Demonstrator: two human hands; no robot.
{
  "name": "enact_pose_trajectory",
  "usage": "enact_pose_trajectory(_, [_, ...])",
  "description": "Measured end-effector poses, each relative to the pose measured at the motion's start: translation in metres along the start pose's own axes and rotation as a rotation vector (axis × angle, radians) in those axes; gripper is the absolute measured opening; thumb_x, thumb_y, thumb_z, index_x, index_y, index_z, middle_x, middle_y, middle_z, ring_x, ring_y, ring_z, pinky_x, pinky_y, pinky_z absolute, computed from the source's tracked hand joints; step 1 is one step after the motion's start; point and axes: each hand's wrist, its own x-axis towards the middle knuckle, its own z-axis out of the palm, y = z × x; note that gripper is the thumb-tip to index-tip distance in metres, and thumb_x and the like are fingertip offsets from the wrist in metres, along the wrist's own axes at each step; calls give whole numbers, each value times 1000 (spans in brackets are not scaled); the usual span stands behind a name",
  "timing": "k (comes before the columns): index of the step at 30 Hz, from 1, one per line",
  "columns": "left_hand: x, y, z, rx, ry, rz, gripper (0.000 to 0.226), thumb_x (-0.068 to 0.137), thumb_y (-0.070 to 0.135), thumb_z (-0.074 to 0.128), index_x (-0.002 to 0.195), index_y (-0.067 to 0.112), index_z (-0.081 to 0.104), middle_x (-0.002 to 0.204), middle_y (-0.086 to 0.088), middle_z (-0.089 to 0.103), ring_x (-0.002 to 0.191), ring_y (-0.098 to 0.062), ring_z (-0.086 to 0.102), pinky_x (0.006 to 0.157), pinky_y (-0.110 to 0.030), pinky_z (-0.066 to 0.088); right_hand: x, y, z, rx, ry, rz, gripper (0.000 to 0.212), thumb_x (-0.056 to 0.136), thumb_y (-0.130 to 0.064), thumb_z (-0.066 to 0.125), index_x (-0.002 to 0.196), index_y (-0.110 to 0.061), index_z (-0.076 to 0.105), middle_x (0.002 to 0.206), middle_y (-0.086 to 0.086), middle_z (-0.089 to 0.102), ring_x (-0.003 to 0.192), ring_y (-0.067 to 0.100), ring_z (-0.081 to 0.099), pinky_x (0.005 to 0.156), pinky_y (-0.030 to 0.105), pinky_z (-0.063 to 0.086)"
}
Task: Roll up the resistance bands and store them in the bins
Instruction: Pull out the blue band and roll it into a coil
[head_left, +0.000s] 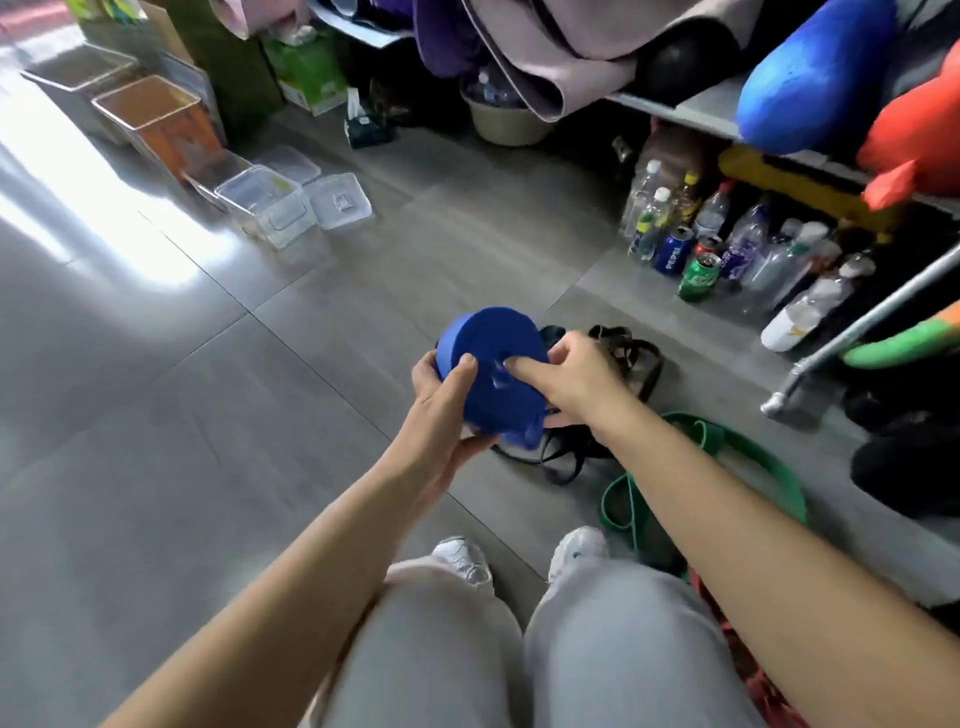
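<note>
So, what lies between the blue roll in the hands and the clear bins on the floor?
Between the blue roll and the clear bins lies only bare grey floor, shown in the head view.

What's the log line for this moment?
blue band: rolled | left hand: grips it | right hand: thumb presses its face | green band: loose on floor

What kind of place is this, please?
Probably a storage corner for exercise gear: mats on a shelf, a green band loose on the floor, clear bins nearby.
</note>
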Motion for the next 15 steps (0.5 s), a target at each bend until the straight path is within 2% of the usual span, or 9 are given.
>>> enact_pose_trajectory(2, [26,-20,-14,229,66,8,48,79,41,54,121,27,36,124,3,49,106,-14,56,77,-34,52,27,24,17,-18,-13,72,35,66,-35,75,72,-11,51,73,13,65,73,33,69,63,54,57])
enact_pose_trajectory(4, [51,-43,-28,412,161,6,45,65,37,51,108,21,47,116,-8,54,99,-22,57,72,-38,52,51,53,34,-155,-20,103,38,62,-40,73,71,-14,47,69,6,60,72,30,66,65,46,57])
enact_pose_trajectory(6, [72,-75,-43,434,177,-65,45,63,33,50,100,9,58,106,-22,60,81,-23,57,64,-36,50,68,79,48,-354,-52,132,40,61,-43,72,70,-17,44,69,1,58,67,25,59,56,34,48])
enact_pose_trajectory(8, [87,-109,-57,406,148,-167,42,68,31,53,99,4,60,103,-27,62,73,-21,54,60,-34,47,85,103,61,-507,-111,163,42,62,-47,72,70,-18,43,71,-2,56,65,21,54,53,30,40])
enact_pose_trajectory(10, [101,-143,-70,379,165,-218,21,83,20,57,103,13,57,104,-24,62,77,-25,60,68,-37,52,103,123,78,-600,-184,183,43,63,-49,71,72,-19,42,75,-2,58,66,20,56,54,30,41])
enact_pose_trajectory(12, [118,-174,-86,399,256,-208,38,89,13,56,123,23,44,108,-13,58,86,-26,64,81,-43,54,122,143,99,-616,-257,184,43,65,-48,71,82,-19,44,84,0,61,73,22,62,61,31,50])
enact_pose_trajectory(13, [127,-185,-93,420,289,-200,45,89,12,56,127,27,39,108,-6,56,88,-23,64,83,-46,54,132,154,111,-599,-301,193,45,65,-46,71,90,-20,43,89,1,62,77,24,64,67,36,54])
enact_pose_trajectory(15, [150,-205,-109,458,319,-171,37,89,10,56,114,31,42,104,4,57,88,-16,63,83,-43,53,151,172,136,-564,-383,232,48,66,-41,70,99,-20,42,95,2,63,83,25,65,70,43,58])
